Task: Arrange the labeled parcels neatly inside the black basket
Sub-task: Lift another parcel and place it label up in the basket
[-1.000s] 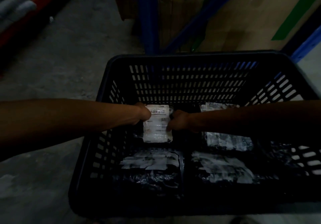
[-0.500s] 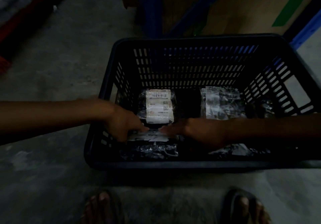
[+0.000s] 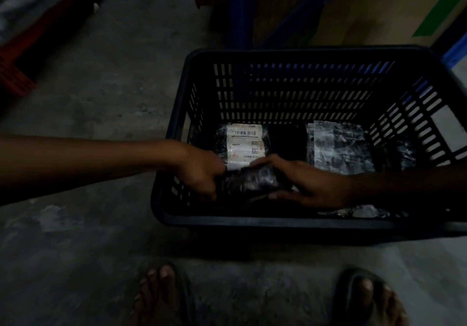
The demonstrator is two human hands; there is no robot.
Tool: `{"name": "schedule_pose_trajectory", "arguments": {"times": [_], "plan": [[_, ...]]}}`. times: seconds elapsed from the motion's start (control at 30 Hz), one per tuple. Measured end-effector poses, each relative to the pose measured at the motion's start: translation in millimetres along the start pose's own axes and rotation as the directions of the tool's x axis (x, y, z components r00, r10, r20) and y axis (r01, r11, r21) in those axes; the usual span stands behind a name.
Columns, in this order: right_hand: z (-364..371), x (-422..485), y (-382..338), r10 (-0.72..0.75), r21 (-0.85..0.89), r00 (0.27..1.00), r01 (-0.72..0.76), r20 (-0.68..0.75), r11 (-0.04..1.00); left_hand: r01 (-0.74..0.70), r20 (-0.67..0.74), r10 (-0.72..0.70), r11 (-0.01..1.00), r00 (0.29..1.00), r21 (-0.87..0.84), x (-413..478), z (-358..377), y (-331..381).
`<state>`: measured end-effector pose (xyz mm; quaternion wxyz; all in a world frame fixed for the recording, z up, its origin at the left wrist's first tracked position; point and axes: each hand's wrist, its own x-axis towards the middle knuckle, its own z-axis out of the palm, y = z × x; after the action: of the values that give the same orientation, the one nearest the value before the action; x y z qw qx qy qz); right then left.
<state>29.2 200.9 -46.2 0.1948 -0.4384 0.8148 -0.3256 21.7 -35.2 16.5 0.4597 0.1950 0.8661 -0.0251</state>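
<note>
Reaching into the black basket (image 3: 290, 222) on the floor (image 3: 101, 113), the left hand (image 3: 202, 174) and right hand (image 3: 310, 184) each close their grip on one end of a dark wrapped parcel (image 3: 252, 181) near the front wall. Behind it lies a labeled parcel (image 3: 243, 146), with another parcel (image 3: 338, 148) to its right.

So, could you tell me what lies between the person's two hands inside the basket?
In the head view, a dark wrapped parcel lies between the left hand and right hand, each gripping one end, low in the black basket.
</note>
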Motion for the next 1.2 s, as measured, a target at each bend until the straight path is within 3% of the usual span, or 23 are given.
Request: {"name": "schedule_pose_trajectory", "arguments": {"times": [0.07, 0.13, 0.2, 0.27, 0.3, 0.33, 0.37, 0.47, 0.57, 0.63, 0.83, 0.93, 1.0, 1.1, 1.2], "plan": [[-19, 2, -4, 0.051, 0.031, 0.997, -0.049, -0.062, 0.998, 0.035, -0.123, -0.069, 0.966, 0.990, -0.256, 5, -8, -5], [-35, 5, -5, 0.163, 0.184, 0.979, -0.139, -0.122, 0.973, 0.011, -0.230, -0.181, 0.808, 0.956, -0.589, 9, -16, -6], [-51, 9, 1, 0.304, 0.433, 0.928, -0.188, -0.215, 0.882, -0.137, -0.283, -0.254, 0.471, 0.925, -0.872, 10, -24, -7], [-65, 21, 8, 0.476, 0.635, 0.834, -0.212, -0.278, 0.743, -0.232, -0.259, -0.266, 0.130, 0.928, -0.964, 11, -34, -10], [-69, 28, 13, 0.570, 0.724, 0.773, -0.221, -0.278, 0.653, -0.235, -0.231, -0.273, 0.018, 0.934, -0.972, 12, -37, -13], [-71, 36, 17, 0.647, 0.796, 0.720, -0.225, -0.253, 0.561, -0.223, -0.205, -0.291, -0.030, 0.934, -0.974, 14, -38, -15], [-71, 42, 21, 0.695, 0.831, 0.682, -0.238, -0.226, 0.503, -0.217, -0.193, -0.318, -0.040, 0.928, -0.975, 17, -40, -16], [-62, 58, 30, 0.786, 0.867, 0.606, -0.323, -0.119, 0.380, -0.187, -0.197, -0.393, 0.063, 0.898, -0.980, 28, -43, -5], [-47, 75, 37, 0.839, 0.866, 0.534, -0.368, -0.100, 0.337, -0.139, -0.224, -0.486, 0.206, 0.845, -0.969, 45, -45, -2], [-41, 86, 46, 0.858, 0.827, 0.497, -0.421, -0.132, 0.372, -0.099, -0.236, -0.520, 0.277, 0.821, -0.956, 56, -45, -3], [-31, 117, 64, 0.798, 0.787, 0.595, -0.446, -0.096, 0.427, -0.042, -0.228, -0.556, 0.326, 0.799, -0.944, 92, -43, -20], [-17, 122, 81, 0.834, 0.545, 0.527, -0.657, -0.163, 0.521, -0.003, -0.211, -0.504, 0.383, 0.837, -0.924, 107, -42, -21], [-14, 120, 91, 0.865, 0.395, 0.467, -0.771, -0.183, 0.500, 0.079, -0.196, -0.513, 0.466, 0.836, -0.881, 118, -42, -21], [-15, 120, 94, 0.852, 0.540, 0.511, -0.687, -0.116, 0.486, 0.157, -0.243, -0.559, 0.573, 0.793, -0.805, 132, -38, -24], [-28, 109, 83, 0.819, 0.564, 0.572, -0.661, -0.048, 0.495, 0.194, -0.263, -0.569, 0.618, 0.779, -0.762, 133, -40, -17]]}}
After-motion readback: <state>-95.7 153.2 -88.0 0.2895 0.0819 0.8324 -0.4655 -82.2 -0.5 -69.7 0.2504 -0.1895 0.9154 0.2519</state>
